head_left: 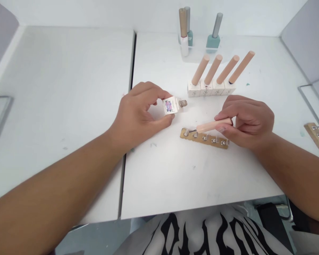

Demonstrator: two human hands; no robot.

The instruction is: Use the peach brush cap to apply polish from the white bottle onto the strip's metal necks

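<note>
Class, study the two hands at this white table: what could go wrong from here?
The left hand holds an uncapped bottle tipped on its side, so liquid might run onto the tabletop.

The right hand holds a pink handle whose brush is low over the strip; a slip could smear the closely spaced pieces.

That hand is also near the row of four bottles and might knock one.
</note>
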